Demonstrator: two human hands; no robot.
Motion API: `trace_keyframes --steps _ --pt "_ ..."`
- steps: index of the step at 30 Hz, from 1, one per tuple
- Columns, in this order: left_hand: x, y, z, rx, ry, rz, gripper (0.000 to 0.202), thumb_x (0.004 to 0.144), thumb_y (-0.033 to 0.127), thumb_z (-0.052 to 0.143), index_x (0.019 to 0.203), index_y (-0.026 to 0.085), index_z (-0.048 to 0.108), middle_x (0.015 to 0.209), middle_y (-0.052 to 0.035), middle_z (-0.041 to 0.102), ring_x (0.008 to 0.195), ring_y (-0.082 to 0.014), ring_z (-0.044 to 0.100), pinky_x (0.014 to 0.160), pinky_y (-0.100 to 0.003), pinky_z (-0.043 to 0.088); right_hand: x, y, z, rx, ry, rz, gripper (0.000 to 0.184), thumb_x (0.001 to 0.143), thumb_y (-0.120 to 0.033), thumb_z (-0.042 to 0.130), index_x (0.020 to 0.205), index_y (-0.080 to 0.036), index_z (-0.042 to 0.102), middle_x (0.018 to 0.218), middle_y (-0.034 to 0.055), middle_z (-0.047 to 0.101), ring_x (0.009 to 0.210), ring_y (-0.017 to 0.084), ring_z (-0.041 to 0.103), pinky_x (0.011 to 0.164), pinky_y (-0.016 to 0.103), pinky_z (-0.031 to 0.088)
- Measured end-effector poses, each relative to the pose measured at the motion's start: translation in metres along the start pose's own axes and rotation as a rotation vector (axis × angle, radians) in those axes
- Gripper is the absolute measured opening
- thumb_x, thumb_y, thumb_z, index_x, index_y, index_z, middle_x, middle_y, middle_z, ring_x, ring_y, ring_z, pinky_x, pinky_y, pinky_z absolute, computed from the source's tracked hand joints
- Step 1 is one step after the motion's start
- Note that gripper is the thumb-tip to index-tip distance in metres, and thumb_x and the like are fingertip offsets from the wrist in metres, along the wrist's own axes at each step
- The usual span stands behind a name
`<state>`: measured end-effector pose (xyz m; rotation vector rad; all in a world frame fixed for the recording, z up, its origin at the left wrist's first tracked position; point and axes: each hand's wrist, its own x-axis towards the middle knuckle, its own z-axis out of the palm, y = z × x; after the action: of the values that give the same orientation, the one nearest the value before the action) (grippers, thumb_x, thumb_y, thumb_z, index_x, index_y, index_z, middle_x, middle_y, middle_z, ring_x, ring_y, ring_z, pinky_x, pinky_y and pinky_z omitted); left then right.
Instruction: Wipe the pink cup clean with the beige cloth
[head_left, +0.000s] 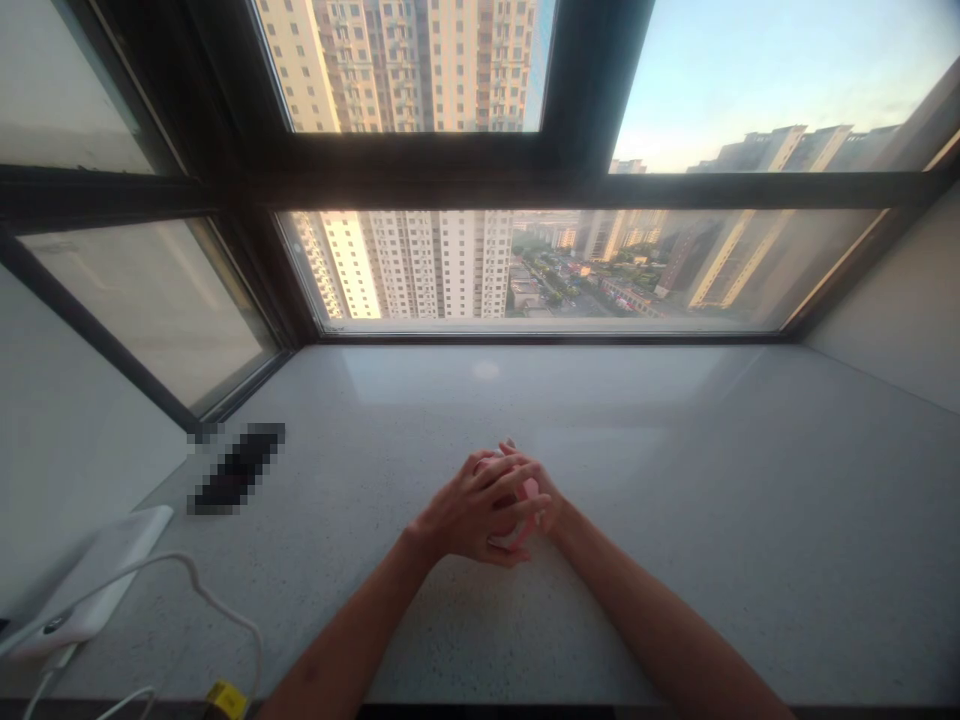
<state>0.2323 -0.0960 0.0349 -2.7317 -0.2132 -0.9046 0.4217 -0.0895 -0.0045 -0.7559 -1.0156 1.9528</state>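
The left hand (476, 508) lies over a small pink object (532, 489), its fingers a little apart and bent across the top and near side, gripping it. The right hand (553, 497) closes in from the other side, also holding the object; most of its fingers are hidden behind the left hand, so how tightly they are bent cannot be told. The pink object sits between the two palms, showing only in patches through the left fingers, and its full shape is unclear. Below the hands is a pale speckled ledge (675, 580); whether the object touches it cannot be seen. Left of the left hand, well apart, lies a dark pixelated item (238, 470). Nearer the body and farther left of that hand are a flat white device (112, 580), a white cable (196, 578) and a yellow piece (226, 697). Beyond both hands stands a dark window frame (420, 160), with tall buildings (442, 265) outside.
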Motion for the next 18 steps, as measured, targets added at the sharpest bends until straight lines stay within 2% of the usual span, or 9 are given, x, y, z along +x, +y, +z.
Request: trace_keyframes --steps 4,8,11,18 --pt "-0.004 -0.006 0.000 -0.030 -0.005 -0.029 0.078 0.092 0.072 0.069 0.158 0.032 0.054 0.166 -0.0175 0.050 0.149 -0.0392 0.049 0.123 -0.059 0.035 -0.002 -0.005 0.007 0.314 -0.027 0.136 0.042 0.094 -0.068 0.065 0.100 -0.026 0.069 0.088 0.0015 0.074 0.089 0.023 0.073 0.091 0.044 0.060" --pt "-0.009 -0.008 0.005 -0.081 0.015 -0.083 0.081 0.087 0.073 0.074 0.156 0.033 0.057 0.167 -0.0187 0.048 0.148 -0.0422 0.049 0.116 -0.056 0.043 -0.005 -0.012 0.014 0.525 -0.083 0.214 0.044 0.097 -0.067 0.065 0.100 -0.022 0.066 0.086 0.0006 0.075 0.077 0.019 0.073 0.077 0.034 0.061" --pt "-0.013 -0.007 0.011 -0.119 0.042 -0.127 0.079 0.086 0.068 0.077 0.155 0.035 0.057 0.163 -0.0178 0.052 0.145 -0.0416 0.051 0.114 -0.055 0.045 -0.008 -0.015 0.017 0.566 -0.097 0.230 0.047 0.098 -0.067 0.065 0.098 -0.021 0.065 0.085 0.0035 0.078 0.075 0.020 0.076 0.072 0.033 0.062" --pt "-0.014 -0.006 0.012 -0.138 0.077 -0.140 0.080 0.084 0.062 0.080 0.154 0.032 0.057 0.162 -0.0185 0.052 0.144 -0.0413 0.050 0.114 -0.056 0.045 -0.006 -0.012 0.018 0.605 -0.122 0.203 0.049 0.101 -0.067 0.060 0.096 -0.019 0.066 0.085 0.0063 0.081 0.075 0.021 0.078 0.075 0.034 0.064"
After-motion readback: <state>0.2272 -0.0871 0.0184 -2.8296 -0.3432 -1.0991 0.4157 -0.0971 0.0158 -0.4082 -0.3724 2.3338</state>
